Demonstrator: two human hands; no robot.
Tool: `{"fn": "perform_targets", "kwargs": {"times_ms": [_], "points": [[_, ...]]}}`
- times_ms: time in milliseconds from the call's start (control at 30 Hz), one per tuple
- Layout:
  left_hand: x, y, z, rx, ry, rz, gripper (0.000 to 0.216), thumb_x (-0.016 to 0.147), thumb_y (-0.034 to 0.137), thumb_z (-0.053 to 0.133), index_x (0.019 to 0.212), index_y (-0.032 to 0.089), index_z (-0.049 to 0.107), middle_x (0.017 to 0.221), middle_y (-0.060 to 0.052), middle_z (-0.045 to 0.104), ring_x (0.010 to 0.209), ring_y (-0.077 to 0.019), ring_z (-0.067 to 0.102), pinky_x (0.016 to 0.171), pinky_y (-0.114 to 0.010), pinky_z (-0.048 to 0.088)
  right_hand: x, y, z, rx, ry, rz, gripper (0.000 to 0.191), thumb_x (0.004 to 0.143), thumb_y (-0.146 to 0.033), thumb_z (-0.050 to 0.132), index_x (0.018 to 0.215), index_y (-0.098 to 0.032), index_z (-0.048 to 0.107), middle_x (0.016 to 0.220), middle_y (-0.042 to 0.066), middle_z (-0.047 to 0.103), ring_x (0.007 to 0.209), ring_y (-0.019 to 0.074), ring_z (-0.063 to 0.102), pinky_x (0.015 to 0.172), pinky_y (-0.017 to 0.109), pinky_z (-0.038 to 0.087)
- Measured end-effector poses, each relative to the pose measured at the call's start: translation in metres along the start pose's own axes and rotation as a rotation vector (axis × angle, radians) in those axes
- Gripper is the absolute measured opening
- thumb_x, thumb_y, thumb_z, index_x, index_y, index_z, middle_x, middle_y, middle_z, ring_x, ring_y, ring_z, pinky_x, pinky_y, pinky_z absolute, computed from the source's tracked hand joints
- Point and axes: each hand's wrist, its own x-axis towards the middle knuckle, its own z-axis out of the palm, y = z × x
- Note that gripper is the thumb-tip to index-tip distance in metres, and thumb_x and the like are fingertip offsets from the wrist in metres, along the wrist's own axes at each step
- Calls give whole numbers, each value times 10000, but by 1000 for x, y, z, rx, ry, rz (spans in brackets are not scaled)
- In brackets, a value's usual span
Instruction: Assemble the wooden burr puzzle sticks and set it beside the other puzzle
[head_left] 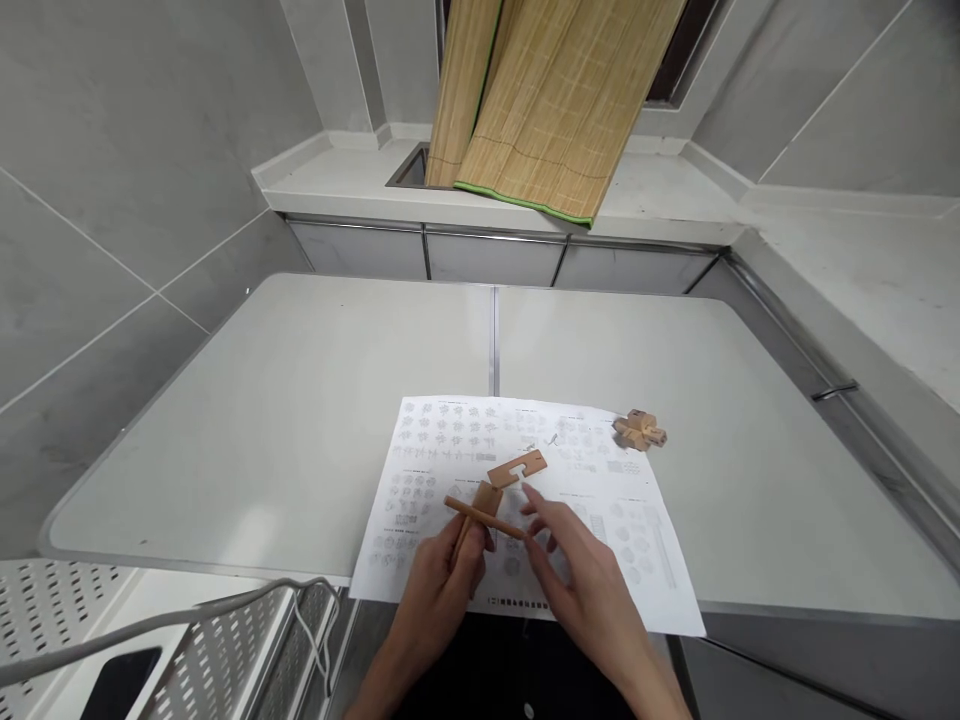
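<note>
My left hand (pixel 448 572) is closed around crossed wooden puzzle pieces (pixel 486 500), one flat and upright, another long and slanting across it. Close by on the right, my right hand (pixel 574 560) has its thumb at the end of the slanting piece, while its index finger reaches out apart from the thumb. Whether that thumb presses on the wood I cannot tell. Just beyond the fingertips, a flat notched wooden piece (pixel 534 462) lies on the printed instruction sheet (pixel 465 480). At the sheet's far right corner sits an assembled wooden puzzle (pixel 640 430).
The white folding table (pixel 315 400) has a seam down its middle. Behind it, a bamboo mat (pixel 555 110) hangs over the counter (pixel 337 185). A grey cable (pixel 225 603) and a dark phone (pixel 120 685) are at the lower left.
</note>
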Motion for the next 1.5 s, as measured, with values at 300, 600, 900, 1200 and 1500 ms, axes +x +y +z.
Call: {"fn": "perform_targets", "kwargs": {"times_ms": [300, 600, 900, 1200, 1500], "points": [[-1, -6, -13, -236, 11, -4, 523, 1071, 664, 401, 1049, 183, 607, 649, 52, 465, 549, -129, 428, 565, -265, 407, 28, 26, 20, -283, 132, -13, 493, 1116, -333, 464, 1607, -301, 420, 1545, 144, 560, 1492, 386, 429, 1125, 665, 486], [-3, -8, -21, -408, -44, -57, 531, 1042, 676, 480, 1058, 164, 618, 684, -1, 596, 582, -139, 474, 622, -295, 432, 53, 40, 6, -302, -13, -49, 280, 1096, -352, 543, 1352, -281, 633, 1208, 122, 686, 1143, 340, 568, 927, 544, 560], [-5, -6, -22, -480, -20, -120, 532, 1002, 692, 552, 1069, 171, 638, 714, 3, 579, 587, -134, 475, 626, -295, 449, 54, 22, -6, -58, 40, 185, 361, 1080, -538, 539, 995, -228, 706, 950, 84, 713, 733, 229, 625, 596, 348, 494], [2, -1, -6, -506, -69, -161, 511, 1009, 670, 566, 1054, 166, 640, 709, 14, 559, 596, -126, 467, 627, -281, 432, 30, 5, -39, 617, 89, 474, 712, 957, -578, 724, 1553, -302, 452, 1081, 92, 757, 832, 259, 789, 676, 364, 653], [11, 9, 11, -544, -143, -161, 482, 1026, 641, 567, 1089, 168, 634, 717, 5, 611, 554, -106, 444, 607, -273, 415, 12, 7, -45, 833, 287, 592, 460, 909, -601, 779, 1150, -226, 664, 1040, 104, 794, 930, 290, 782, 829, 407, 632]]}}
